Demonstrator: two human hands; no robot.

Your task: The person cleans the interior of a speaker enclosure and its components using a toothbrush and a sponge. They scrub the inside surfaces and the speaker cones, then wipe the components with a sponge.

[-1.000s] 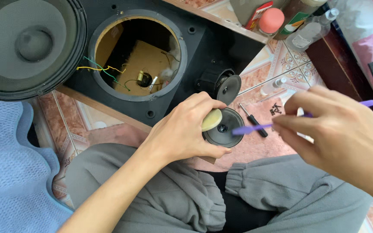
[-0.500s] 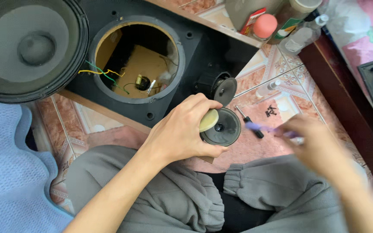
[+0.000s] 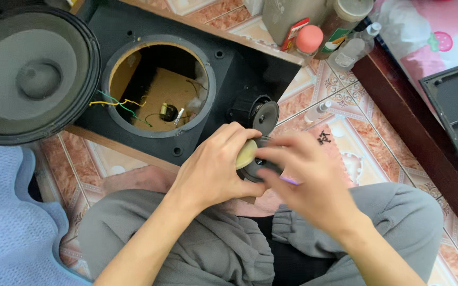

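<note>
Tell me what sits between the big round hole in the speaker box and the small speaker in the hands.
In the head view, only the black front panel lies between the hole and the small speaker. It carries screw holes and nothing else.

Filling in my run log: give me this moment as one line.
left hand: holds small speaker | right hand: on speaker, purple tool under fingers, blurred | behind: open speaker box, big speaker

View: single head-worn camera
Facing: steeply down over the lap onto the tiled floor (image 3: 345, 143)
Nearness: close, both hands fill the centre
</note>
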